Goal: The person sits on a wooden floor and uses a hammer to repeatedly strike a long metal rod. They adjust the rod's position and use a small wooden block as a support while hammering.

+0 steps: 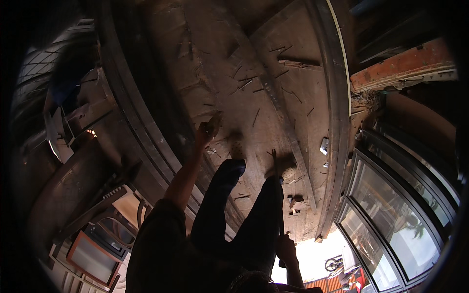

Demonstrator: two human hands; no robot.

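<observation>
My right hand (287,248), low in the picture, is closed round a long, thin dark metal bar (276,168). The bar runs up along my right leg to a forked tip near the floor, so it looks like a pry bar. My left arm reaches forward over the left side of the planks. At its end my left hand (207,133) has curled fingers, and a blurred brownish shape shows at them that I cannot make out. Dusty wooden boards (234,112) lie below, strewn with dark nail-like pieces and splinters (256,117). My shoes stand on these boards.
Long dark beams (141,127) edge the boards at left, another beam (337,127) at right. Glazed dark-framed panels (386,210) lean at right, below a rusty orange beam (405,66). Framed furniture (95,256) stands lower left. A small pale object (324,145) lies by the right beam.
</observation>
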